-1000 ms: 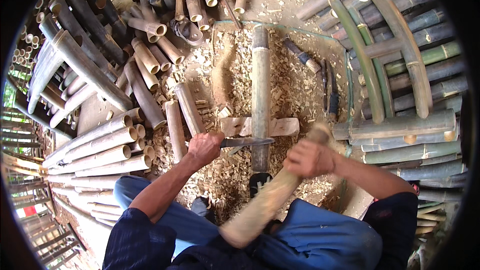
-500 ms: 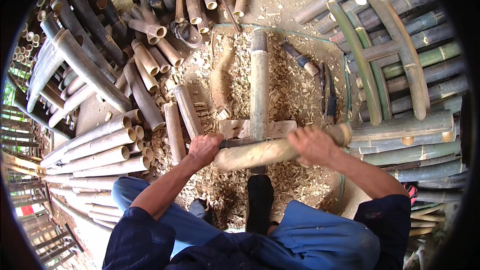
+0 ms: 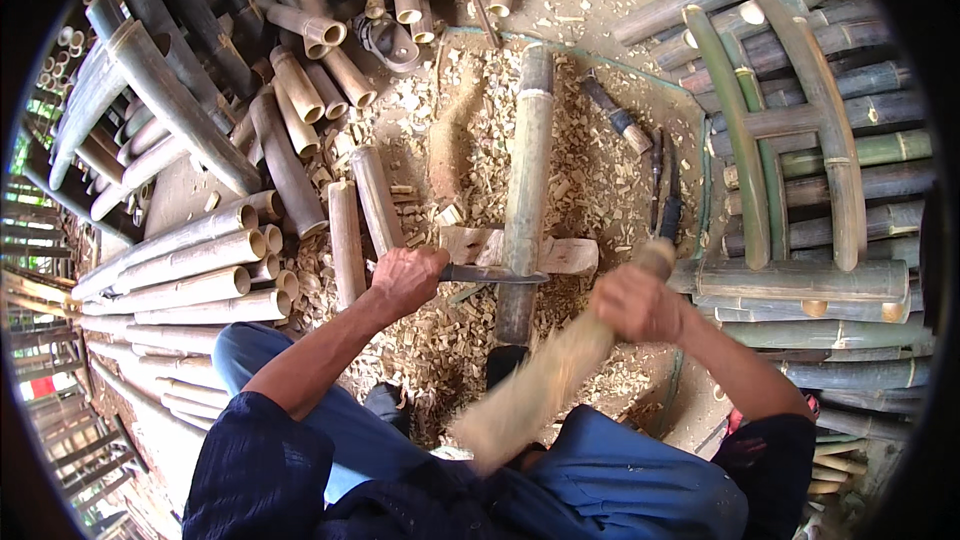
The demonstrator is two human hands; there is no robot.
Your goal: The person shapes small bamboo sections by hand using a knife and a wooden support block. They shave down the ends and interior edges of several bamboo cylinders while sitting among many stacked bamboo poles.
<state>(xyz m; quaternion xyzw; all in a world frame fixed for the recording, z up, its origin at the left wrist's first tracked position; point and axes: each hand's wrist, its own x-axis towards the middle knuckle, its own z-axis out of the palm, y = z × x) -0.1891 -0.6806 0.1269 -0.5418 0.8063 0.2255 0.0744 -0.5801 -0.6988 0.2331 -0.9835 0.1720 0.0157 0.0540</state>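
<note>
Two hands: I saw both in the head view, each wrapped around a tool.
Left hand [image 3: 405, 278]: fingers curled tight round the handle of a knife [image 3: 490, 275]; I could not see the handle itself inside the fist.
Knife: its blade lay level, pointing toward my right, its far end touching the bamboo pole [image 3: 524, 190] just below the wooden block [image 3: 560, 254].
Right hand [image 3: 630, 302]: fist closed round the upper part of a bamboo club [image 3: 545, 380]; the fingers were blurred.
Bamboo club: pale and thick, blurred, slanting from its short end near the right of the block down to its heavy end above my lap.
Bamboo pole: greenish-grey, standing lengthwise away from me in the middle of the ground, its near end just in front of my knees, crossing the block.
Wooden block: flat, pale, lying crosswise under or behind the pole; I could not tell which.
Ground [image 3: 590, 170]: covered in pale bamboo chips around the pole.
Short bamboo pieces [image 3: 362, 215]: two lay side by side just left of the block, near my left hand.
Left edge of the ground: stacked cut bamboo tubes [image 3: 190, 270], open ends toward the pole.
Right edge: long green bamboo stems [image 3: 790, 140], piled crosswise.
Dark tools [image 3: 665, 190]: lying on the chips right of the pole.
Clothing: I wore dark sleeves and blue trousers [image 3: 620, 480].
</note>
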